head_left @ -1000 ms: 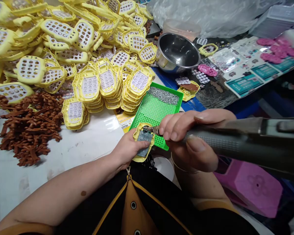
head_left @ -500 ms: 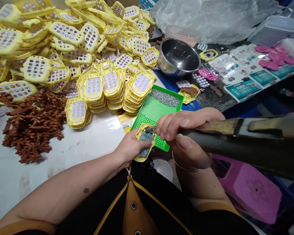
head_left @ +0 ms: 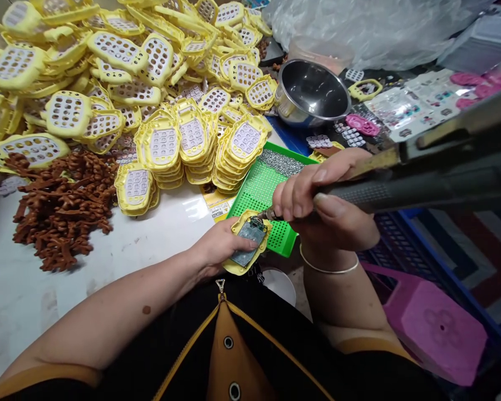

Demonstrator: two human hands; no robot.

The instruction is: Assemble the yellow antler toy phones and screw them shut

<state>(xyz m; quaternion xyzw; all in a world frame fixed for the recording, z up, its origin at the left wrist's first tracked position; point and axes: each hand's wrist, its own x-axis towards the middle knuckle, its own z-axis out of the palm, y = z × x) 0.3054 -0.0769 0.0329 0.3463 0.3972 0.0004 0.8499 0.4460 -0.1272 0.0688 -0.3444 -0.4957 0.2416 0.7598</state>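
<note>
My left hand (head_left: 219,245) is closed around a yellow toy phone shell (head_left: 240,266), its thumb lying on the grey board (head_left: 247,250) inside. My right hand (head_left: 323,203) wraps round a dark power screwdriver (head_left: 426,178), which reaches in from the right. The driver's tip meets the shell near the top of the board; whether a screw sits under it is too small to tell. Just beyond both hands lies a green perforated tray (head_left: 256,184), with a heap of small silver screws (head_left: 281,162) at its far end.
Stacked yellow shells with keypads (head_left: 162,147) stand behind the tray, before a big pile of yellow shells (head_left: 117,50). Brown rubbery parts (head_left: 67,211) are heaped at left. A steel bowl (head_left: 313,92) stands at back right. A pink stool (head_left: 438,328) is low at right.
The screwdriver's body and my right hand have tilted up and shifted slightly right. The tip stays at the shell, which my left hand still holds. The view has moved slightly.
</note>
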